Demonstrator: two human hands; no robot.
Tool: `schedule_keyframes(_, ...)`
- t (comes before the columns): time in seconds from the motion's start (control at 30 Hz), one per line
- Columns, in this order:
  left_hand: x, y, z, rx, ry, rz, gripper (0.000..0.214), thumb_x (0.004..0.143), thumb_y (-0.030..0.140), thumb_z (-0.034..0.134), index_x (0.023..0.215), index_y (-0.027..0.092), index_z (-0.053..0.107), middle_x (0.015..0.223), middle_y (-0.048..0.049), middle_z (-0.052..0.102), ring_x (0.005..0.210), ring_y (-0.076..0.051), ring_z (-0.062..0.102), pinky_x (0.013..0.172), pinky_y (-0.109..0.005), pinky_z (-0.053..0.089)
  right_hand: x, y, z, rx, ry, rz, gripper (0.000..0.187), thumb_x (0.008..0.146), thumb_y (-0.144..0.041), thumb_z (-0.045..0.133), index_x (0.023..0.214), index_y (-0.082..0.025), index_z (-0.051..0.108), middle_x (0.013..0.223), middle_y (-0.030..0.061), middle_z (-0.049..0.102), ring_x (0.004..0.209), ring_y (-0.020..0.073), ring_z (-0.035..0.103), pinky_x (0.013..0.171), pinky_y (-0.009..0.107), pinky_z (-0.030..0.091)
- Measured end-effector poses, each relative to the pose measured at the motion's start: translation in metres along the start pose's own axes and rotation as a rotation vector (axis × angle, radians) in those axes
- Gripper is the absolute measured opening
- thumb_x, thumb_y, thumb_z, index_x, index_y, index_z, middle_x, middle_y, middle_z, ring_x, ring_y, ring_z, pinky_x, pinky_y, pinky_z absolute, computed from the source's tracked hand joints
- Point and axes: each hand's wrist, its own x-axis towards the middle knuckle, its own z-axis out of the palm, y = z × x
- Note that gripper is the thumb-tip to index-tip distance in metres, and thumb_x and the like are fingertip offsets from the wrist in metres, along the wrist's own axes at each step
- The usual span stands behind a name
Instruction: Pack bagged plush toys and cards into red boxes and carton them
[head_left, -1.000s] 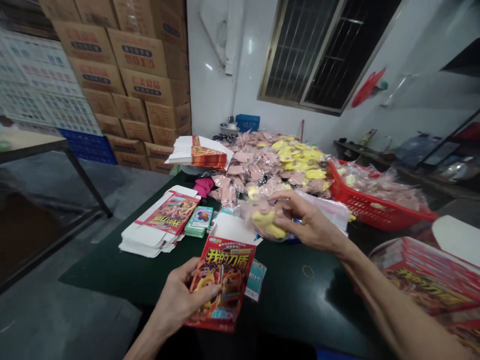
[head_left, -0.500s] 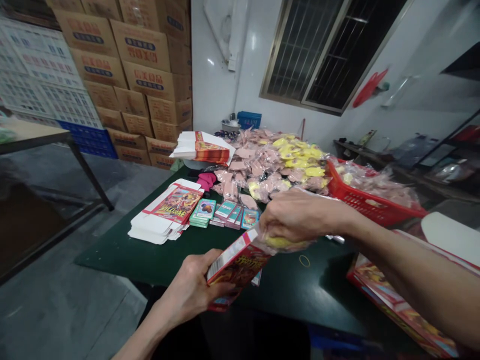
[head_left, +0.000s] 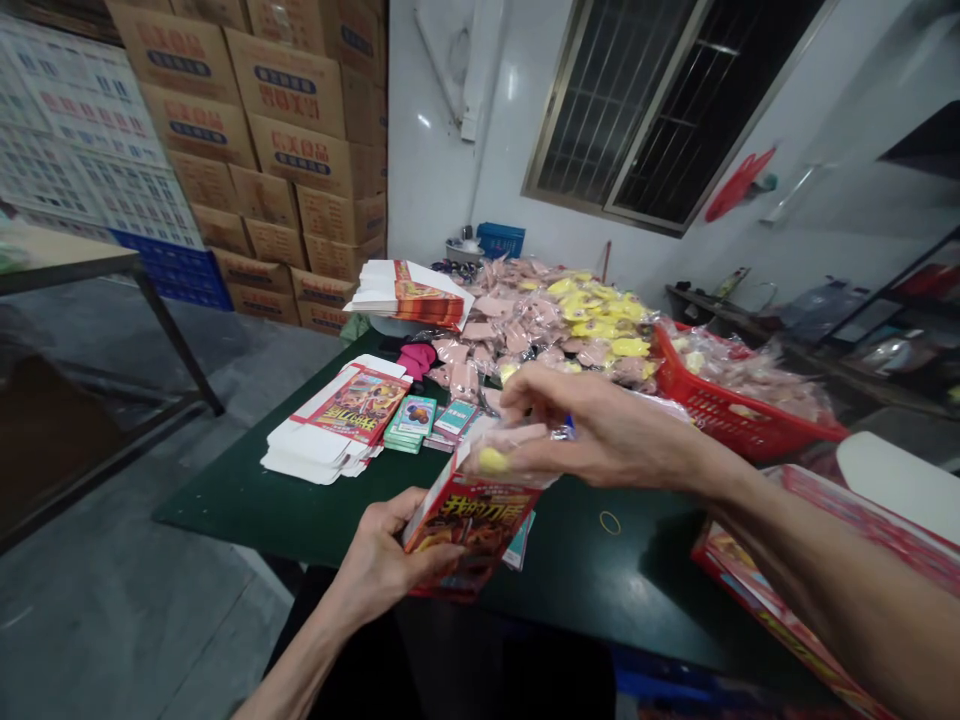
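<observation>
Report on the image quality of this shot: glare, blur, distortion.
Head view: wide-angle distortion leans the stacked cardboard cartons and the barred window. Glare spots mark the glossy white wall, and the clear plastic bag shows glints. The right hand looks slightly soft, perhaps from motion; the red printed box in the left hand reads fairly clearly.

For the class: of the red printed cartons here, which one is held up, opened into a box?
The carton in the left hand, its open end against the clear bag in the right hand. The others lie flat in stacks.
</observation>
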Motion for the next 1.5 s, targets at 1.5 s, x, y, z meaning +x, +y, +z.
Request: schedule_keyframes(1.5,0.004,-0.030,-0.014,0.467,0.702,0.644,0.046,0.070,0.016,0.073,0.112,0.022,0.057,0.098,-0.0011,0.066,0.089,-0.015,0.064,0.081,-0.025,0.053,-0.059,0.043,0.183,0.173,0.717,0.479,0.014,0.087,-0.023,0.052,0.097,-0.020,0.060,0.098,0.0074,0.060,0.092,0.0192,0.059,0.082,0.036,0.049)
